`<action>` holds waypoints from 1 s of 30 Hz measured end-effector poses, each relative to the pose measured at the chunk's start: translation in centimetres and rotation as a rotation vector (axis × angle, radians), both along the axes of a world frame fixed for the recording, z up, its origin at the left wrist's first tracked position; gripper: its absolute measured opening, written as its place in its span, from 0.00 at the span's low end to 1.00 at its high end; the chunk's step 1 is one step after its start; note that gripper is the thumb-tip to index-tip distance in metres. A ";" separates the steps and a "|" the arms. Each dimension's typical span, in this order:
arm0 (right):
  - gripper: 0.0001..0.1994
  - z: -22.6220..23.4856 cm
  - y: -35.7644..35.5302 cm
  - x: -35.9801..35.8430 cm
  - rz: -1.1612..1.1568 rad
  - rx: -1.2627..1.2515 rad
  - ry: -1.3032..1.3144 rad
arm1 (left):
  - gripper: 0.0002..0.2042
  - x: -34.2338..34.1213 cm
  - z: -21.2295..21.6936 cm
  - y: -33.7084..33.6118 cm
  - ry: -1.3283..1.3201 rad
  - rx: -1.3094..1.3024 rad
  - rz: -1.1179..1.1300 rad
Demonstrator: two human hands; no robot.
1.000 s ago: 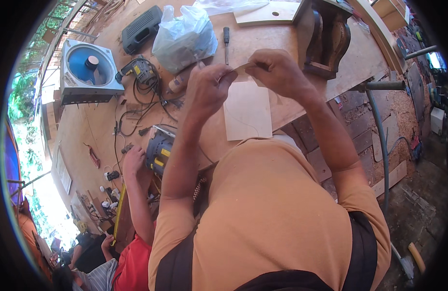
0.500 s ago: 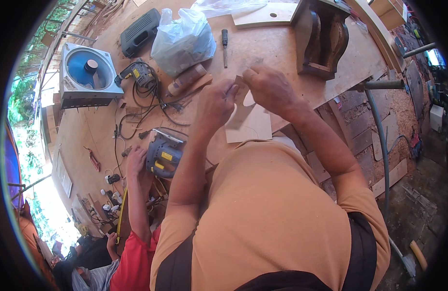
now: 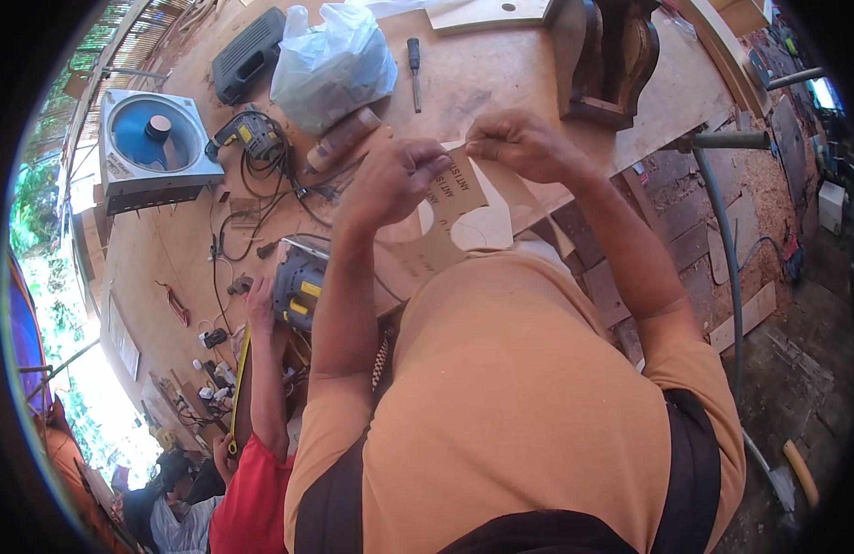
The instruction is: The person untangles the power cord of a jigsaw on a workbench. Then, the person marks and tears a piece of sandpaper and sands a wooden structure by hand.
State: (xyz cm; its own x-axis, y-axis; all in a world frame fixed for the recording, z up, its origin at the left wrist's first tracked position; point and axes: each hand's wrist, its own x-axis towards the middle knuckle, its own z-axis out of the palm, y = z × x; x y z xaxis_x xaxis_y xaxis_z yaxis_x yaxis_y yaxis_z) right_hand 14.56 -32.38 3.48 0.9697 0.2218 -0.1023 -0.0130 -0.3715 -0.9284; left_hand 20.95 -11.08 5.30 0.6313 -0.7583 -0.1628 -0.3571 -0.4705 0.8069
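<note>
Between my two hands is a tan sheet of sandpaper (image 3: 453, 198), its printed back facing up and rounded cut-outs along its lower edges. My left hand (image 3: 399, 180) is closed on the sheet's upper left part. With thumb and fingers, my right hand (image 3: 519, 146) pinches the upper right corner, close to the left fingers. A narrow pale gap runs down from between the hands; whether the sheet is torn there I cannot tell. Under the sheet, a pale board (image 3: 497, 220) shows at the bench edge, in front of my orange shirt.
A dark carved wooden piece (image 3: 584, 109) stands far right. Beyond my hands lie a screwdriver (image 3: 415, 74), a plastic bag (image 3: 334, 69) and a brown cylinder (image 3: 344, 140). Leftward are corded power tools (image 3: 299, 291) and a box with a blue recess (image 3: 154, 143). A co-worker's hand (image 3: 260, 303) rests nearby.
My hands have drawn apart slightly, and the sandpaper now shows its printed back broadly. The view has shifted a little, moving the bench things leftward and up.
</note>
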 end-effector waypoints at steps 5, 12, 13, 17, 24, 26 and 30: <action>0.09 -0.4 -0.3 0.0 0.006 0.005 0.009 | 0.09 0.1 0.0 -0.2 0.005 0.086 -0.023; 0.08 -2.2 -8.2 -1.6 -0.447 0.145 0.098 | 0.11 3.1 -0.3 5.5 0.185 -0.079 0.388; 0.07 -2.8 -9.4 -2.1 -0.539 0.178 0.126 | 0.11 3.8 -0.6 6.0 0.122 -0.049 0.499; 0.09 -4.9 -10.7 -4.1 -0.478 0.574 0.149 | 0.13 6.4 -2.2 5.8 0.190 -0.267 0.781; 0.12 -4.5 -8.5 -4.9 -0.473 0.637 0.155 | 0.23 10.3 -2.5 -1.1 0.441 -0.924 0.853; 0.15 -4.1 -7.8 -5.0 -0.458 0.564 0.104 | 0.19 8.7 -3.0 -3.5 0.130 -0.556 0.716; 0.17 -4.1 -5.3 -4.5 -0.476 0.584 0.086 | 0.14 0.6 -6.0 -7.2 0.229 -0.352 0.224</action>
State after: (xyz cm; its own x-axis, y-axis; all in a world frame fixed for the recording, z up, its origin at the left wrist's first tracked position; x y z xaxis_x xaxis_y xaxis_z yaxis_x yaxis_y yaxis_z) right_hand 10.09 -37.69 -0.65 0.9682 -0.1776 -0.1760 -0.1300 0.2436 -0.9611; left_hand 21.51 -18.26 -0.69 0.7637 -0.6412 -0.0744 -0.0726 -0.1998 0.9771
